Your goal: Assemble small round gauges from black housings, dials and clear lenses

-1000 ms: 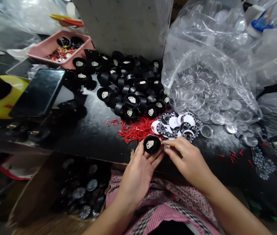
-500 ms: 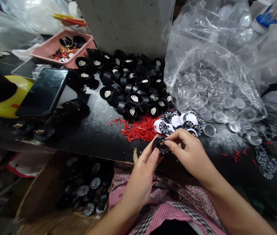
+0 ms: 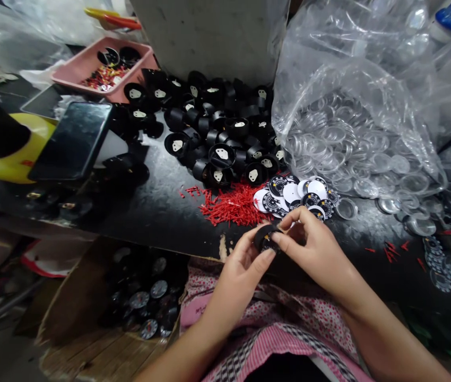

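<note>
Over the near edge of the bench [image 3: 157, 223], hands together: left hand [image 3: 247, 265], right hand [image 3: 309, 241] clamped on one black housing [image 3: 262, 234], one dial [image 3: 268, 244] at its mouth, gripped from both sides probably for steadiness. Just beyond, likely heaped for short reach: one pile each of open housings [image 3: 221, 154], red pointers [image 3: 233, 206], printed dials [image 3: 290, 193], pieces too overlapped to count.

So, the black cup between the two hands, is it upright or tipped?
Tipped: the black cup has its opening turned toward the pink clothing; its outer wall shows above.
</note>
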`<state>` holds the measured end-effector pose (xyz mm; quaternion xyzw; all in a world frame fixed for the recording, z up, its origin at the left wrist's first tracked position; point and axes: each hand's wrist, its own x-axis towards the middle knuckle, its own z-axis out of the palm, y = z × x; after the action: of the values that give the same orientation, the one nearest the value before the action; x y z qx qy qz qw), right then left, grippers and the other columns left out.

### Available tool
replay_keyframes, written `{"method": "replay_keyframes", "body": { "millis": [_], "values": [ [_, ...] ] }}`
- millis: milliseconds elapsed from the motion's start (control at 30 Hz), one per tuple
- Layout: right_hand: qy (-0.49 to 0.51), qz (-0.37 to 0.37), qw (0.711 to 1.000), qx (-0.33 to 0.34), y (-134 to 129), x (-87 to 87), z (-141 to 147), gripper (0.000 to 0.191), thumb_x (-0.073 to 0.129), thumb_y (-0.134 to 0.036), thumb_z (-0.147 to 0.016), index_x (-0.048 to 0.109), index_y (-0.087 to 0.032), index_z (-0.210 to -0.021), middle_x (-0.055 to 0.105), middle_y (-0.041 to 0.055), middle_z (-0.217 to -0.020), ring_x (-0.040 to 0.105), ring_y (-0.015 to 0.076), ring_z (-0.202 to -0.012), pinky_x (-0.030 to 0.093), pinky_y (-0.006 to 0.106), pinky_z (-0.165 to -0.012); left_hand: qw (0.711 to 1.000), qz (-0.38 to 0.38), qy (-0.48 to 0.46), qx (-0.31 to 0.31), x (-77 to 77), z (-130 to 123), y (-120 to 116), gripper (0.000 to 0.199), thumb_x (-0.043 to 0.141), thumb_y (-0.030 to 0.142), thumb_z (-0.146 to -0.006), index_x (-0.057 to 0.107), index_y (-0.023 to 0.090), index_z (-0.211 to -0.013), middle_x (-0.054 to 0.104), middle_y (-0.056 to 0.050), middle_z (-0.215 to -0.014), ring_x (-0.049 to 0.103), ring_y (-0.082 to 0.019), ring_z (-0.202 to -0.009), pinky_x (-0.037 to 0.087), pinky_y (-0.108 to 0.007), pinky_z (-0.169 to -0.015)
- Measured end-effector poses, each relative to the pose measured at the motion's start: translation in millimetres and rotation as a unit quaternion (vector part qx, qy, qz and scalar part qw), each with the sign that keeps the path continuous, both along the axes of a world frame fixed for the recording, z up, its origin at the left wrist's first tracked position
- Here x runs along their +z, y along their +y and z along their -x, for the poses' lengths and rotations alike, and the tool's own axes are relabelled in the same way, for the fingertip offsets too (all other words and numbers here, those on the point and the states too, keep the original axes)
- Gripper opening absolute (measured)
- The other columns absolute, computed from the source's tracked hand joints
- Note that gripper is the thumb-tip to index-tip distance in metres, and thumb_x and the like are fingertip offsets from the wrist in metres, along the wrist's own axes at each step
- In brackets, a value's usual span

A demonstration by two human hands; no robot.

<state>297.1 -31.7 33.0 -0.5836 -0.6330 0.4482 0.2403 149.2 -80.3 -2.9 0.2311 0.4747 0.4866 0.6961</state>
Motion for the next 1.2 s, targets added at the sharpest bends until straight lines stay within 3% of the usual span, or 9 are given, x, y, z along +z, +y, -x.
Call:
{"method": "replay_keyframes", "body": {
  "millis": [200, 267, 367, 467, 567, 700, 800, 967, 1200],
  "values": [
    [0.031, -0.008, 0.996, 0.079, -16.0, 2.3, -3.2, 0.018, 0.053, -0.019, -0.09, 0.058, -0.023, -0.106, 0.068, 0.0045, -0.1, 0.065, 0.0169, -0.086, 0.05, 0.032, -0.077, 0.996, -0.01, 0.083, -0.036, 2.1, 11.9, -8.4, 0.028, 0.068, 0.024, -0.084, 0.07, 0.025, -0.112, 0.071, -0.005, -0.122, 0.064, -0.024, -0.118, 0.047, -0.036, -0.104],
    [0.015, -0.023, 0.994, 0.106, -11.5, 1.7, -1.3, 0.018, 0.054, -0.021, -0.091, 0.061, -0.023, -0.107, 0.071, 0.0046, -0.102, 0.066, 0.018, -0.09, 0.05, 0.033, -0.079, 0.995, -0.007, 0.103, -0.019, -1.1, 20.3, -12.2, 0.029, 0.068, 0.026, -0.085, 0.069, 0.027, -0.114, 0.071, -0.004, -0.123, 0.063, -0.024, -0.118, 0.047, -0.035, -0.103],
    [-0.127, -0.095, 0.98, 0.122, 4.8, -2.8, 9.0, 0.014, 0.053, -0.022, -0.093, 0.067, -0.02, -0.095, 0.072, 0.0061, -0.095, 0.065, 0.0225, -0.089, 0.045, 0.039, -0.081, 0.996, 0.022, 0.069, 0.055, -5.2, 30.6, -13.6, 0.028, 0.068, 0.03, -0.086, 0.067, 0.028, -0.114, 0.072, -0.003, -0.119, 0.065, -0.023, -0.116, 0.045, -0.038, -0.106],
    [-0.301, -0.149, 0.932, 0.135, 21.5, -9.6, 25.7, 0.017, 0.051, -0.022, -0.093, 0.066, -0.017, -0.087, 0.072, 0.0092, -0.088, 0.063, 0.0269, -0.086, 0.04, 0.042, -0.078, 0.993, 0.038, -0.016, 0.109, -5.0, 33.5, -9.0, 0.022, 0.069, 0.027, -0.085, 0.066, 0.024, -0.107, 0.075, -0.004, -0.112, 0.068, -0.023, -0.112, 0.046, -0.041, -0.107],
    [-0.353, -0.176, 0.907, 0.145, 29.8, -15.0, 37.8, 0.019, 0.05, -0.025, -0.095, 0.065, -0.015, -0.087, 0.071, 0.0117, -0.087, 0.063, 0.0279, -0.085, 0.037, 0.042, -0.076, 0.989, 0.032, -0.063, 0.133, -2.5, 31.7, -2.9, 0.021, 0.067, 0.025, -0.087, 0.065, 0.021, -0.107, 0.074, -0.008, -0.114, 0.067, -0.024, -0.113, 0.048, -0.042, -0.105],
    [-0.34, -0.171, 0.915, 0.137, 31.1, -17.9, 35.4, 0.018, 0.052, -0.023, -0.094, 0.062, -0.018, -0.08, 0.069, 0.0072, -0.079, 0.061, 0.0237, -0.078, 0.034, 0.038, -0.073, 0.984, 0.037, -0.087, 0.152, -0.6, 28.8, 1.4, 0.027, 0.065, 0.027, -0.088, 0.064, 0.021, -0.115, 0.072, -0.009, -0.119, 0.067, -0.025, -0.115, 0.05, -0.042, -0.104],
    [-0.295, -0.151, 0.937, 0.113, 29.0, -16.3, 27.3, 0.015, 0.056, -0.021, -0.09, 0.061, -0.019, -0.076, 0.067, 0.0035, -0.076, 0.058, 0.0194, -0.071, 0.033, 0.037, -0.072, 0.981, 0.047, -0.107, 0.155, 1.9, 25.6, 2.6, 0.027, 0.065, 0.027, -0.089, 0.063, 0.023, -0.116, 0.071, -0.008, -0.121, 0.068, -0.026, -0.112, 0.053, -0.042, -0.101],
    [-0.146, -0.097, 0.979, 0.099, 19.8, -10.5, 18.9, 0.012, 0.061, -0.021, -0.088, 0.061, -0.02, -0.077, 0.066, -0.0004, -0.074, 0.055, 0.0152, -0.066, 0.036, 0.032, -0.069, 0.977, 0.071, -0.179, 0.094, 9.5, 18.8, 5.9, 0.019, 0.061, 0.025, -0.092, 0.062, 0.023, -0.111, 0.071, -0.008, -0.123, 0.071, -0.025, -0.106, 0.055, -0.042, -0.095],
    [-0.146, -0.213, 0.959, 0.121, 5.2, -6.9, 6.4, 0.013, 0.062, -0.025, -0.093, 0.063, -0.018, -0.082, 0.066, 0.004, -0.083, 0.056, 0.0189, -0.077, 0.036, 0.035, -0.074, 0.982, 0.03, -0.163, 0.087, 11.3, 16.1, 8.8, 0.018, 0.06, 0.024, -0.092, 0.068, 0.018, -0.107, 0.075, -0.009, -0.111, 0.068, -0.025, -0.112, 0.051, -0.042, -0.101]
  ]
}}
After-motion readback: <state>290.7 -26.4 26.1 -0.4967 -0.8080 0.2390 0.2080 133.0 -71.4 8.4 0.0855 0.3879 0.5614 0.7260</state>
